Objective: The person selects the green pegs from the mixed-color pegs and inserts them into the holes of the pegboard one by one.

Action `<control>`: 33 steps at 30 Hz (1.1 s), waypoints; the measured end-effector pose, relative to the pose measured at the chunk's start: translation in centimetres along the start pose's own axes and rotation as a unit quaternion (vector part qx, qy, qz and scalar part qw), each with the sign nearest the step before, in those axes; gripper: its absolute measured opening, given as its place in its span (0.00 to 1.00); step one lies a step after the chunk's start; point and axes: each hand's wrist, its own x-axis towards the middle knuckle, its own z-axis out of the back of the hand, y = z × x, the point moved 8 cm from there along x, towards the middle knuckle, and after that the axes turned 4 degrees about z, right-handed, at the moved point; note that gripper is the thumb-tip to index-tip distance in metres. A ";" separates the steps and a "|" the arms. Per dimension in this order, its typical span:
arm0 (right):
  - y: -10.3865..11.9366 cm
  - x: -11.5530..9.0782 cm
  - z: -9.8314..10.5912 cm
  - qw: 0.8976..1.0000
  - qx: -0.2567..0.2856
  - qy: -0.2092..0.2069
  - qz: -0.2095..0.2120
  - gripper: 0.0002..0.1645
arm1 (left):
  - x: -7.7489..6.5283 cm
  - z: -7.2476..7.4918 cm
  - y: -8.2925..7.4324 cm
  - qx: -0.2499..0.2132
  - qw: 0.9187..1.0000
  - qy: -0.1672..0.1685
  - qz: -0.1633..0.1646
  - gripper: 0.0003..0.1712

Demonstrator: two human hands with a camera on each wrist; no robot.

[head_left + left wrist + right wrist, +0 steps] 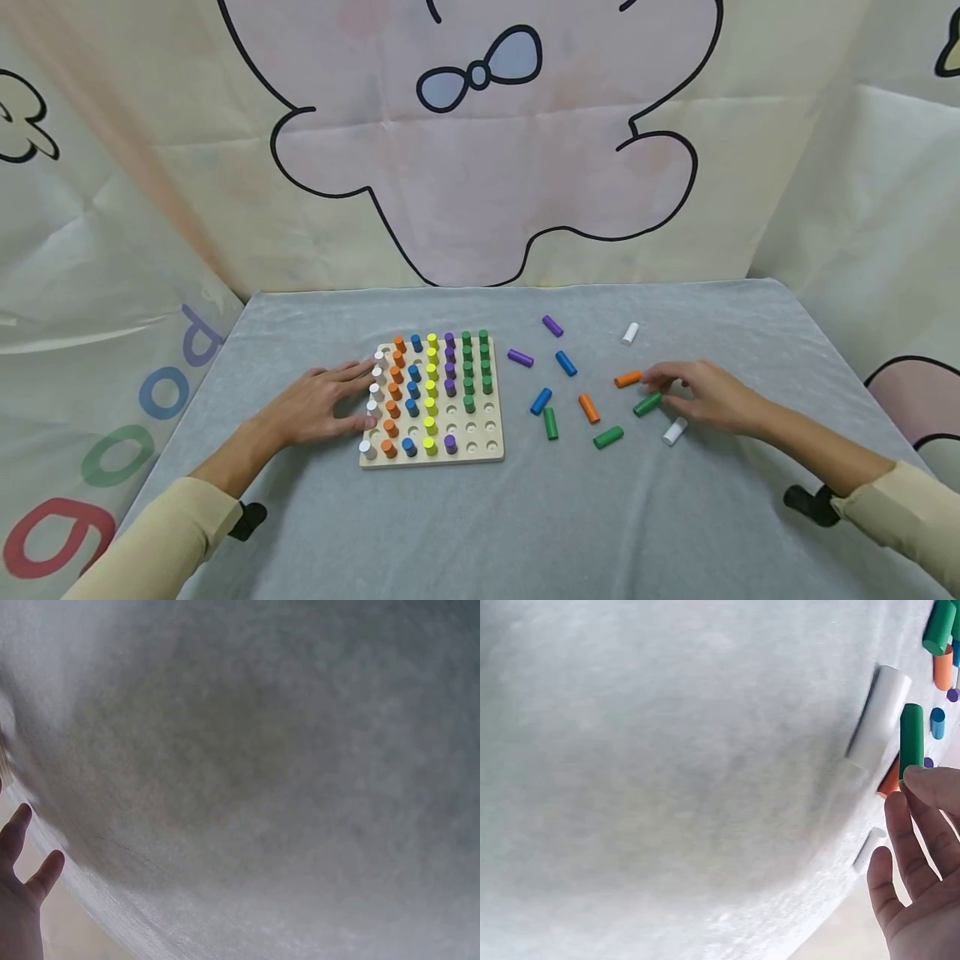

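Right hand (697, 390) pinches a green peg (646, 405) by one end, long axis running out leftward from its fingers; peg board (496, 451) well left of them, beside the left hand's (322, 404) loosely extended fingers.

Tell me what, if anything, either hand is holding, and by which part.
The right hand pinches a green cylindrical peg by one end; the left hand appears to hold nothing.

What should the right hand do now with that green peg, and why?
Probably carry the green peg left toward the board: the right hand pinches it, and empty holes continue the lines of standing green pegs there.
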 end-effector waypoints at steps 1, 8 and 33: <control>0.1 0.1 0.0 1.000 0.001 0.003 -0.002 0.22 | 0.0 0.0 0.0 -0.001 1.000 0.000 0.000 0.47; 0.9 1.1 0.1 1.000 0.008 0.003 -0.001 0.22 | -0.1 0.0 0.0 -0.001 1.000 -0.003 -0.003 0.46; 3.4 3.7 -1.3 0.998 0.049 -0.028 0.032 0.16 | -0.1 -0.1 0.0 -0.008 1.000 -0.005 0.000 0.46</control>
